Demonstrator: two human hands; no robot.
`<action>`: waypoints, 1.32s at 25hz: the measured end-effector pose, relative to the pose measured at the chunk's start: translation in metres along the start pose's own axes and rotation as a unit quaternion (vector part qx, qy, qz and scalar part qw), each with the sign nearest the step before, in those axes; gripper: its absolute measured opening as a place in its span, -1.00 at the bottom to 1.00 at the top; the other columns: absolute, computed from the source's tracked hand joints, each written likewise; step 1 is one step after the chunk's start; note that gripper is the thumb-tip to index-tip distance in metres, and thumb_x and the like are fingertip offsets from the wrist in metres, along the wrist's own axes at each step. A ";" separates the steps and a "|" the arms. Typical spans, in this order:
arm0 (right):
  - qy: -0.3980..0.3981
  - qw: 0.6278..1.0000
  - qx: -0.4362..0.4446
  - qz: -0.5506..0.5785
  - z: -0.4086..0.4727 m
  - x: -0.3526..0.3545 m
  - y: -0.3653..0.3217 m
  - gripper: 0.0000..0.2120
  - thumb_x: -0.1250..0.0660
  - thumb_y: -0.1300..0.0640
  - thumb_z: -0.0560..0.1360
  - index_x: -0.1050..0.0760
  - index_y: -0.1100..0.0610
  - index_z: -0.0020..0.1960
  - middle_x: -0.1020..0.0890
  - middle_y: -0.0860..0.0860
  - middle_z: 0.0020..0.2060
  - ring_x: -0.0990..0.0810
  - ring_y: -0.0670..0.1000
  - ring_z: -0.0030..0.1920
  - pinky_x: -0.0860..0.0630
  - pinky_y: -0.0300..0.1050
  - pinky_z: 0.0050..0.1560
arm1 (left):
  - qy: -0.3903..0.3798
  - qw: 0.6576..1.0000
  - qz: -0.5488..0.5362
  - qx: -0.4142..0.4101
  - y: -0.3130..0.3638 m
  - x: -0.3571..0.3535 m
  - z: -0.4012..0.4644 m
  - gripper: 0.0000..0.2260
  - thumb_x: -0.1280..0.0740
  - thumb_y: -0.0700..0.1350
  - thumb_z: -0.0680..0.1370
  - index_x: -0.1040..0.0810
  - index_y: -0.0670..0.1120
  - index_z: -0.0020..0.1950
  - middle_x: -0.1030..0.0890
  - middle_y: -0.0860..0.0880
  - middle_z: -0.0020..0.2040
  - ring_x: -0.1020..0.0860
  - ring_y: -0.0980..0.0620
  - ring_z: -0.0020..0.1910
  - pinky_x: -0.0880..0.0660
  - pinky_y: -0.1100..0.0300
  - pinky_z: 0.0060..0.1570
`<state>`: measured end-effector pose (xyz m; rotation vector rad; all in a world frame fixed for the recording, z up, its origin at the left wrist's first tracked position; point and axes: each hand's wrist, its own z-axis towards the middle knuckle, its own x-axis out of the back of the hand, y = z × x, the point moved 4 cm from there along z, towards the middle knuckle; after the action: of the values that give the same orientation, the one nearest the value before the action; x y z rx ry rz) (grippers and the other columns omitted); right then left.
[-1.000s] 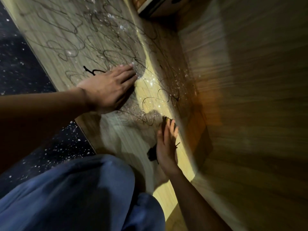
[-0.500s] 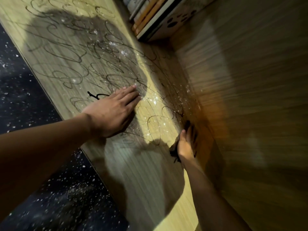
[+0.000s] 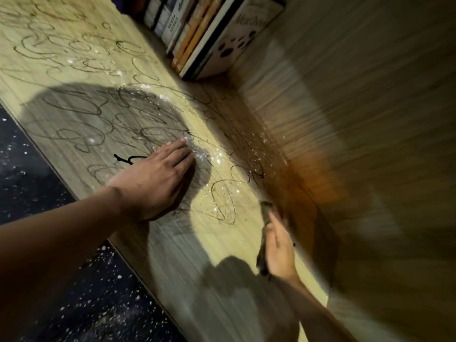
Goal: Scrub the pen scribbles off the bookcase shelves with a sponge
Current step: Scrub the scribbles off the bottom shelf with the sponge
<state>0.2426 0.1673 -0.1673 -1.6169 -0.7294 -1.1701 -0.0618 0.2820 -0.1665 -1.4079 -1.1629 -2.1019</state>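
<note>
Left hand (image 3: 158, 183) lies flat on the shelf (image 3: 74, 77), fingers straight and together, bracing. Right hand (image 3: 280, 250) presses a dark sponge (image 3: 265, 213) against the shelf near the back corner; the fingers lie extended over it, and whether the thumb curls round it cannot be told. The sponge shows ahead of and beside the fingertips. Judged soft, light and compressible, probably wet and slick; best held across its top with thumb and fingers at opposite edges. Scribbles (image 3: 118, 124) cover the shelf beyond both hands; wet droplets (image 3: 217, 154) lie just past the left fingertips.
</note>
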 end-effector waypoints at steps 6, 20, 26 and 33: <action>0.045 0.995 -0.046 -0.070 0.053 -0.033 -0.069 -0.52 0.16 -0.10 0.63 0.09 -0.13 0.54 -0.06 -0.08 0.52 0.03 -0.01 0.54 0.17 0.04 0.52 | 0.045 0.997 0.053 -0.024 0.000 -0.003 -0.001 -0.36 0.15 0.07 0.53 -0.23 -0.22 0.52 -0.29 -0.22 0.50 -0.10 -0.11 0.55 0.08 0.07 0.48; -0.005 0.997 0.072 -0.031 0.009 -0.008 -0.055 -0.56 -0.01 0.01 0.66 -0.07 -0.19 0.51 0.02 -0.21 0.52 0.10 -0.10 0.54 0.11 -0.06 0.51 | 0.058 0.995 0.075 -0.031 -0.005 -0.006 -0.001 -0.46 -0.04 0.01 0.54 -0.38 -0.27 0.42 -0.45 -0.25 0.37 -0.27 -0.13 0.45 0.13 0.21 0.45; 0.157 0.968 -0.187 -0.052 0.025 0.015 0.055 -0.58 -0.12 -0.44 0.39 -0.27 -0.55 0.24 -0.46 0.06 0.36 -0.64 0.16 0.07 -0.60 0.17 0.02 | 0.057 0.996 0.060 -0.044 -0.009 -0.012 0.002 -0.45 -0.03 0.02 0.54 -0.39 -0.28 0.41 -0.45 -0.25 0.37 -0.29 -0.17 0.45 0.01 0.12 0.44; 0.162 0.955 -0.237 -0.070 0.131 0.034 0.010 -0.61 0.01 0.02 0.65 -0.33 -0.01 0.44 -0.31 0.10 0.45 -0.28 0.20 0.41 -0.23 0.17 0.41 | 0.072 0.995 0.060 -0.046 -0.007 -0.011 0.003 -0.47 -0.05 0.02 0.54 -0.40 -0.28 0.40 -0.46 -0.24 0.36 -0.27 -0.14 0.45 0.02 0.15 0.45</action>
<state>0.3093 0.2837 -0.1476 -1.7090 -0.3678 -1.7651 -0.0597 0.2864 -0.1789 -1.3068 -0.9157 -2.1562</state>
